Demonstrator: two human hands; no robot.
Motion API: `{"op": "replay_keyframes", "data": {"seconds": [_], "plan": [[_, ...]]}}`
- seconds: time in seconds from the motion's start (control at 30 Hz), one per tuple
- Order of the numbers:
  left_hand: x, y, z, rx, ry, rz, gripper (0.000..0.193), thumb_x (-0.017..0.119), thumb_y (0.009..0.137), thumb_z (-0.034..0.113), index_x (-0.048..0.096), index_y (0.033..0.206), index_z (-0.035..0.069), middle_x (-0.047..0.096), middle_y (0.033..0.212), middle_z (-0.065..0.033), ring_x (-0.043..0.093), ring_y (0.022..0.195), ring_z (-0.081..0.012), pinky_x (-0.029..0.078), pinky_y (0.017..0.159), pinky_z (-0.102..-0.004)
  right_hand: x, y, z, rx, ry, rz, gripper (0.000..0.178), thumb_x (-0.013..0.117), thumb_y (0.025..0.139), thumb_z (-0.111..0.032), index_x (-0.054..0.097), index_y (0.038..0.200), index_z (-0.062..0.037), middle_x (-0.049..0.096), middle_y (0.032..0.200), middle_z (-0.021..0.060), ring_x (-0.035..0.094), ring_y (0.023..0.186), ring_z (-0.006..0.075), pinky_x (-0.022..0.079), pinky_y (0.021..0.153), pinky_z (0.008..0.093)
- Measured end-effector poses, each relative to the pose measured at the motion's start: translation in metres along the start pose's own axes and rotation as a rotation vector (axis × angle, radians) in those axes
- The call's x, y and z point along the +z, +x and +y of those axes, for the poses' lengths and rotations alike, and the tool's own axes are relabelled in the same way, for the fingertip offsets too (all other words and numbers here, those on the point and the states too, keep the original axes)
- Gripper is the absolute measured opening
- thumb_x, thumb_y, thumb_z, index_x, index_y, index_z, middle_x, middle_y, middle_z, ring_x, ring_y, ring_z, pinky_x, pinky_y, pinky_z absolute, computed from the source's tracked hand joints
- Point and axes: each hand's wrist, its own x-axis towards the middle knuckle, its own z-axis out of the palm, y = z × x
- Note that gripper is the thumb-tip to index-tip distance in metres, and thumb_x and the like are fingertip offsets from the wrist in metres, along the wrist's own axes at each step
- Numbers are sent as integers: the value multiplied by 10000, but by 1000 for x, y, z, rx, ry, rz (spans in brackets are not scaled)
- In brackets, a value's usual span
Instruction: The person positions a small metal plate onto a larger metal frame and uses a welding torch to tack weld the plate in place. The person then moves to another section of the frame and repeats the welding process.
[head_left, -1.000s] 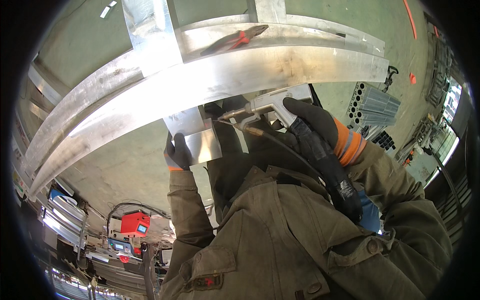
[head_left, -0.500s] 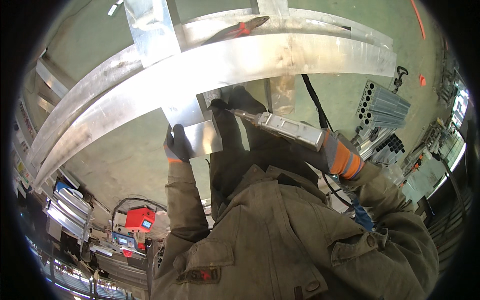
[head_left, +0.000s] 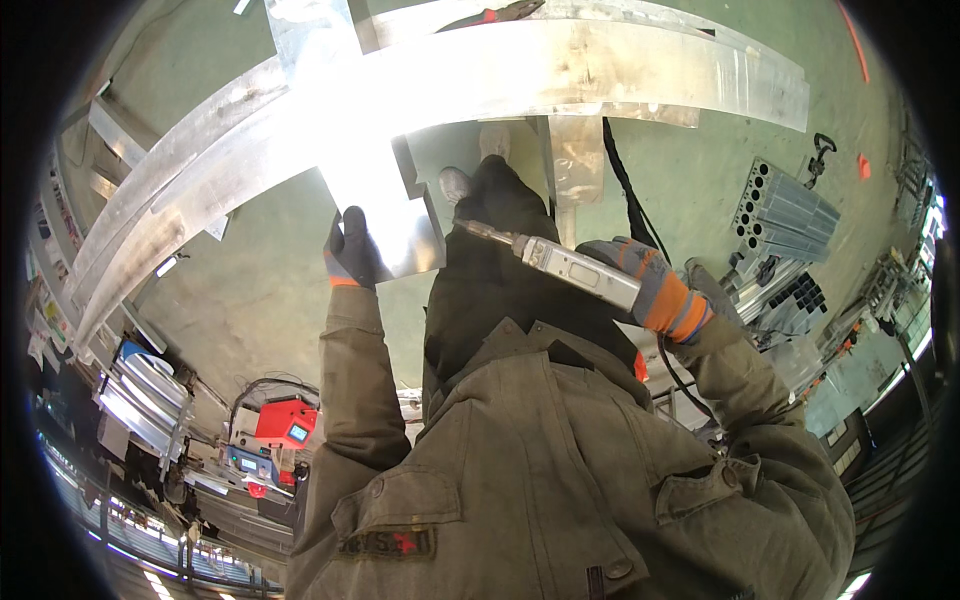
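Torch-like tool [head_left: 582,273], one, gripped by right hand [head_left: 648,282], one metal piece [head_left: 412,240], pinched by left hand [head_left: 353,252]

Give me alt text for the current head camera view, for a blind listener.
Gloved right hand holds a silver welding gun, its nozzle angled toward a shiny metal piece gripped by the gloved left hand. A long, curved metal beam crosses the picture above them.

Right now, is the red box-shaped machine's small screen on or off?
On: the small rectangular screen glows pale blue on the red box-shaped machine.
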Motion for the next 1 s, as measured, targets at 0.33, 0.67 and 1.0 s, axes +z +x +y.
{"op": "replay_keyframes", "data": {"seconds": [0.33,0.67,1.0], "plan": [[3,0,0,57,64,13,761,718,1030,587,655,1406,-72,683,1109,-28,567,960,-138,511,831,-303,29,2,23,20,42,12,651,845,834,-167,604,1428,-53,680,1299,170,632,1159,415,525,992,490],[-2,3,-4,94,55,-24,780,713,1031,594,646,1413,-83,687,1120,-37,583,974,-151,511,854,-307,41,7,27,-47,41,129,593,831,889,-266,618,1406,-69,702,1208,174,672,1050,417,555,914,486],[0,3,-1,43,91,10,779,682,1005,586,647,1370,-101,676,1060,-61,574,952,-160,511,840,-332,40,36,17,-36,44,67,548,799,923,-239,614,1412,-74,700,1201,166,677,1066,413,557,906,487]]}}
